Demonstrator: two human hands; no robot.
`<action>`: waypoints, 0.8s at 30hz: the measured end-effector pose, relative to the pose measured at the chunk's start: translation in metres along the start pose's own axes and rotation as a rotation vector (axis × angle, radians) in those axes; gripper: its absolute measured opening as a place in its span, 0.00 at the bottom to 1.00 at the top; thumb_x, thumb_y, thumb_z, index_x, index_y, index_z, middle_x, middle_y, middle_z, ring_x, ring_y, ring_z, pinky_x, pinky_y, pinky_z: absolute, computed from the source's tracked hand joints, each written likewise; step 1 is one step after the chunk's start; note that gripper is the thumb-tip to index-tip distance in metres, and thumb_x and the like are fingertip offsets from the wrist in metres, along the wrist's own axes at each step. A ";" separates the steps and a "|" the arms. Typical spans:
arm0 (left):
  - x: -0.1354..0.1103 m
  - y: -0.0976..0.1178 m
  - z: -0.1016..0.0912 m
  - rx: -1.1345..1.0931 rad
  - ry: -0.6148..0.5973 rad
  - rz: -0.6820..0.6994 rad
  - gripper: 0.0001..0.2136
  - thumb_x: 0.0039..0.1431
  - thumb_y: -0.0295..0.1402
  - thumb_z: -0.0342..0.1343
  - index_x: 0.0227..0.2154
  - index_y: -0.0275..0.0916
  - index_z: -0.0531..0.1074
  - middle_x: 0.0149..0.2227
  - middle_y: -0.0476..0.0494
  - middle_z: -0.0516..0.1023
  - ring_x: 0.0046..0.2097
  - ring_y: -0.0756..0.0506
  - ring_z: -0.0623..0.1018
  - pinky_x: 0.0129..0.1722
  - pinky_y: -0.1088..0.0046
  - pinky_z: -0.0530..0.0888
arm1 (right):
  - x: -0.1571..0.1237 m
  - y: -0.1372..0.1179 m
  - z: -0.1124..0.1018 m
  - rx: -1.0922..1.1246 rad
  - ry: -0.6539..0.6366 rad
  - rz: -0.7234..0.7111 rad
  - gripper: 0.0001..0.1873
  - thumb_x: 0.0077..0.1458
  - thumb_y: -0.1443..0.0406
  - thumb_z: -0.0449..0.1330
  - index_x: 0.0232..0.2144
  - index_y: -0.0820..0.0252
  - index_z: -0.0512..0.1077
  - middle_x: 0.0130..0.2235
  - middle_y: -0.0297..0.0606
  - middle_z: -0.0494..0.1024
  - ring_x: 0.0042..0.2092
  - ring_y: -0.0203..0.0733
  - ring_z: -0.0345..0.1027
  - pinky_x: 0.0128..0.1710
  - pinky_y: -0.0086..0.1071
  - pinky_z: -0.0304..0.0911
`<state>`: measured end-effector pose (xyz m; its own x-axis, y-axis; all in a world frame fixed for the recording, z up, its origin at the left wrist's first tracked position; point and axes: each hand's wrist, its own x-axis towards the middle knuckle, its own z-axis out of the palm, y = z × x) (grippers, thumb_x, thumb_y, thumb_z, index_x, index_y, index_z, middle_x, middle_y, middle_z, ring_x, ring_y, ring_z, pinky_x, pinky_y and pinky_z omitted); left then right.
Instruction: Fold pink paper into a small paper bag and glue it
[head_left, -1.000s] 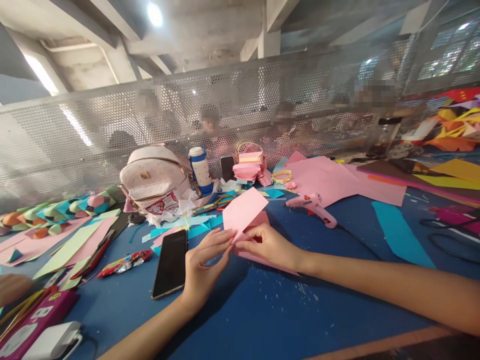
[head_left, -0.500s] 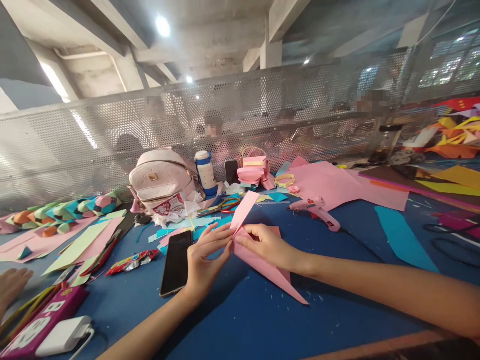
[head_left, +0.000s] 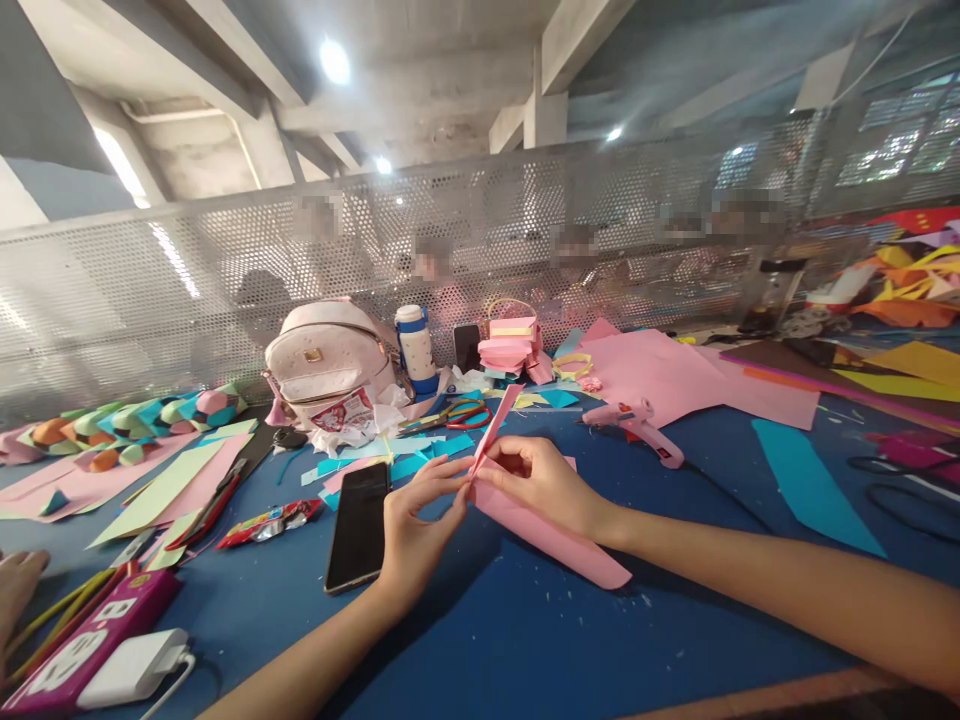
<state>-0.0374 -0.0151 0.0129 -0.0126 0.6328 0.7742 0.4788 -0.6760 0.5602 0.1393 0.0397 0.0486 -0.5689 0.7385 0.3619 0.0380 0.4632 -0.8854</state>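
A folded piece of pink paper (head_left: 551,530) is held just above the blue table, at the middle of the view. One narrow end of it sticks up past my fingertips, and the wider part slants down to the right. My left hand (head_left: 426,520) pinches its near left edge between thumb and fingers. On the other side, my right hand (head_left: 544,485) is closed on the same paper, thumb and fingertips pressed close to the left ones. Right beside my left hand lies a dark phone (head_left: 358,530).
A pink glue gun (head_left: 637,425) lies right of my hands, near large pink sheets (head_left: 660,375). Behind are scissors (head_left: 465,412), a backpack (head_left: 330,350) and a bottle (head_left: 416,350). At left are a power strip (head_left: 94,640), a snack wrapper (head_left: 270,523) and another person's hand (head_left: 21,590).
The pink paper has turned in my hands: its upright end now shows narrower, almost edge-on, and its lower end looks broader and blunter. Both hands keep their pinch.
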 end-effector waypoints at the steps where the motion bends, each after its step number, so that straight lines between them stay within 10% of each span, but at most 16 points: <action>1: -0.001 0.001 0.001 -0.005 0.003 -0.011 0.08 0.59 0.26 0.60 0.37 0.45 0.81 0.41 0.48 0.84 0.44 0.43 0.83 0.55 0.56 0.75 | 0.000 0.001 0.000 0.000 0.001 -0.001 0.16 0.57 0.53 0.62 0.34 0.62 0.75 0.35 0.39 0.78 0.38 0.43 0.71 0.39 0.35 0.66; 14: -0.001 -0.002 0.000 0.029 -0.019 0.062 0.07 0.58 0.26 0.61 0.35 0.45 0.80 0.36 0.50 0.84 0.40 0.44 0.83 0.55 0.54 0.74 | -0.004 -0.001 0.001 -0.070 0.038 -0.094 0.10 0.57 0.59 0.63 0.33 0.59 0.71 0.33 0.34 0.78 0.35 0.38 0.72 0.37 0.31 0.68; 24: 0.000 -0.001 -0.004 0.094 -0.085 0.183 0.07 0.58 0.23 0.60 0.36 0.41 0.77 0.37 0.50 0.83 0.39 0.48 0.82 0.57 0.59 0.72 | 0.001 -0.016 -0.020 -1.013 0.086 -0.725 0.08 0.62 0.57 0.60 0.36 0.53 0.76 0.55 0.38 0.71 0.58 0.49 0.57 0.59 0.46 0.50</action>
<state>-0.0413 -0.0158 0.0130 0.1545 0.5354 0.8304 0.5462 -0.7466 0.3798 0.1544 0.0427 0.0688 -0.6689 0.1675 0.7243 0.3752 0.9172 0.1344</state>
